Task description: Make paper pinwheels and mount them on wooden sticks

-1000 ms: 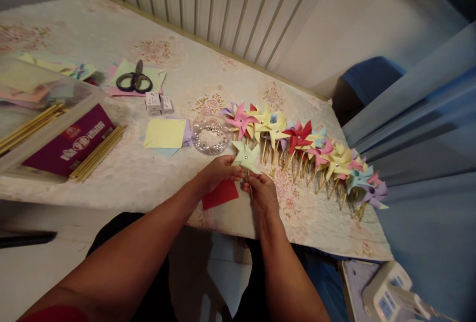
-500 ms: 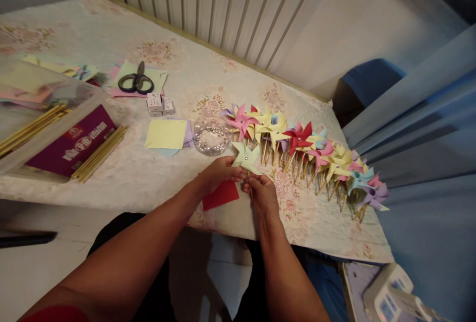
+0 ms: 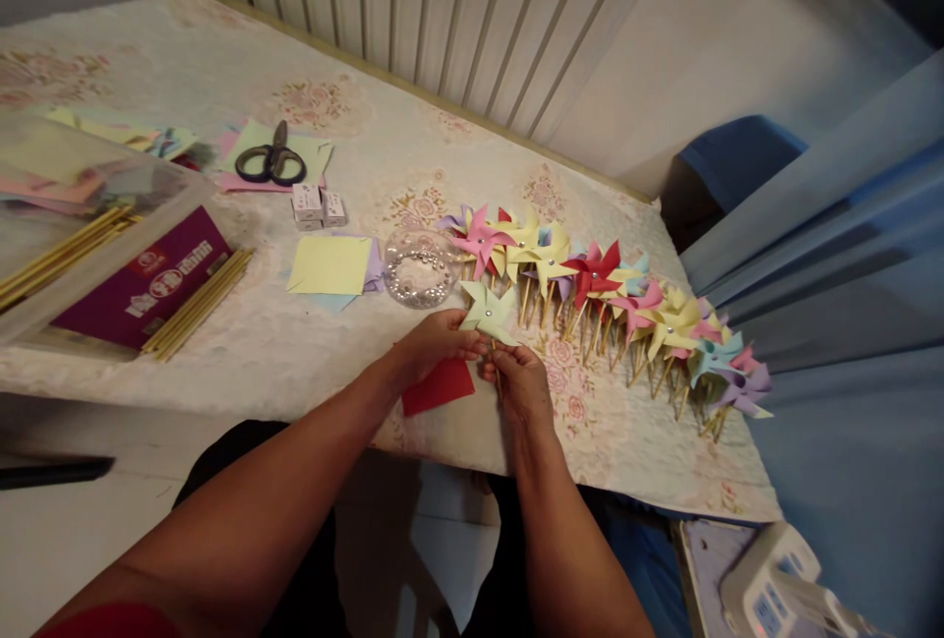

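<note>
A pale green paper pinwheel (image 3: 490, 313) with a silvery pin at its centre is held between my two hands, over the near part of the table. My left hand (image 3: 437, 341) is closed, its fingers on the pinwheel's lower left side. Just below the blades, my right hand (image 3: 522, 378) pinches the pinwheel's thin wooden stick. Partly under my left hand lies a red paper square (image 3: 441, 388). Beyond the hands sits a round clear dish (image 3: 420, 269) with small shiny pieces in it. Finished-looking pinwheels (image 3: 594, 271) in several colours lie in a row to the right.
Left of the dish are a yellow paper stack (image 3: 328, 265), small white boxes (image 3: 308, 204) and dark-handled scissors (image 3: 270, 164) on coloured paper. A clear plastic box (image 3: 169, 188) and wooden sticks (image 3: 198, 307) occupy the left. A blue curtain (image 3: 833, 323) hangs at the right.
</note>
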Demonstrator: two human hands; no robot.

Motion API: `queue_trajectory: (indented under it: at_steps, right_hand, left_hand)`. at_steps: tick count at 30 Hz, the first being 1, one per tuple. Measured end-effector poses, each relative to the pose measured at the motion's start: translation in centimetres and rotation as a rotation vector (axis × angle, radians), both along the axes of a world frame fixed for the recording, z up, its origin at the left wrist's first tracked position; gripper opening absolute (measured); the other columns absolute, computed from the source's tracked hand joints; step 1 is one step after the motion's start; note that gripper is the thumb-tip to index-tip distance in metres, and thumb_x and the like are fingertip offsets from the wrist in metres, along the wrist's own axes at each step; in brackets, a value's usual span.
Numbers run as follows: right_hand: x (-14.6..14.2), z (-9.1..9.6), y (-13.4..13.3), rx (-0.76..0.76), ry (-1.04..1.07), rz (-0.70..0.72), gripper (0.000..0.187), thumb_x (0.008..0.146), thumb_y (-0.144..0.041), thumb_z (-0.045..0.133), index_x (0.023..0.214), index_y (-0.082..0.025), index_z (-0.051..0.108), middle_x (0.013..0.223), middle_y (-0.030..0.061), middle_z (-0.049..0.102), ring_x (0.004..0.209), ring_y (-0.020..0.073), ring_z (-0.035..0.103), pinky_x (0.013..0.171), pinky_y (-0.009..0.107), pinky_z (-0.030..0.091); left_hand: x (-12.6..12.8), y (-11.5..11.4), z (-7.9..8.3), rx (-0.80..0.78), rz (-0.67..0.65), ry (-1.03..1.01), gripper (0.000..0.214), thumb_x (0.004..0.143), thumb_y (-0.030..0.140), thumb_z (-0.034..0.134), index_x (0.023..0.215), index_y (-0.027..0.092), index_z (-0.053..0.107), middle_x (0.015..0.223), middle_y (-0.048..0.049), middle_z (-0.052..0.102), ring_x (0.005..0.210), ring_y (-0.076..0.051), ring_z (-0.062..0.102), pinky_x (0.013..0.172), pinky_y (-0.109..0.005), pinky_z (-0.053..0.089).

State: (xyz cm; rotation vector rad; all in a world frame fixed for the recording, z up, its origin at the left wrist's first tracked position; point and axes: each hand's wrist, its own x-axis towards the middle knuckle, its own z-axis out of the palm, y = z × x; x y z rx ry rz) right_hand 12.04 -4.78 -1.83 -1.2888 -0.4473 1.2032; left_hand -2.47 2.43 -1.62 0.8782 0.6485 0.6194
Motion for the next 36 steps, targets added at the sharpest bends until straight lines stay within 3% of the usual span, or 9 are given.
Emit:
queue_trajectory:
  at_steps: [20, 30, 36]
  right_hand:
    - [0.08, -0.21, 0.03, -0.014, -0.023, 0.012, 0.026, 0.054, -0.022, 0.084, 0.072, -0.014, 0.067, 0.067, 0.0026, 0.074, 0.045, 0.0076, 0.058, 0.043, 0.018, 0.048]
    - [0.11, -0.29, 0.0, -0.018, -0.019, 0.013, 0.026, 0.053, -0.021, 0.083, 0.073, -0.014, 0.067, 0.072, 0.0048, 0.076, 0.045, 0.008, 0.059, 0.044, 0.019, 0.05]
    - [-0.2, 0.24, 0.03, -0.004, -0.008, -0.006, 0.027, 0.051, -0.022, 0.084, 0.07, -0.014, 0.066, 0.066, 0.0014, 0.073, 0.045, 0.0074, 0.059, 0.044, 0.017, 0.049]
  left_hand:
    - [-0.03, 0.07, -0.05, -0.03, 0.007, -0.044, 0.039, 0.066, 0.028, 0.082, 0.098, 0.012, 0.066, 0.093, -0.0101, 0.074, 0.077, -0.015, 0.07, 0.074, -0.027, 0.053]
    - [-0.05, -0.05, 0.33, -0.049, 0.014, -0.019, 0.034, 0.069, 0.024, 0.081, 0.097, 0.012, 0.066, 0.094, -0.0111, 0.075, 0.078, -0.015, 0.071, 0.075, -0.026, 0.054]
    - [-0.08, -0.07, 0.46, -0.047, 0.02, 0.005, 0.029, 0.073, 0.021, 0.078, 0.097, 0.011, 0.065, 0.095, -0.0094, 0.075, 0.077, -0.014, 0.071, 0.077, -0.027, 0.055]
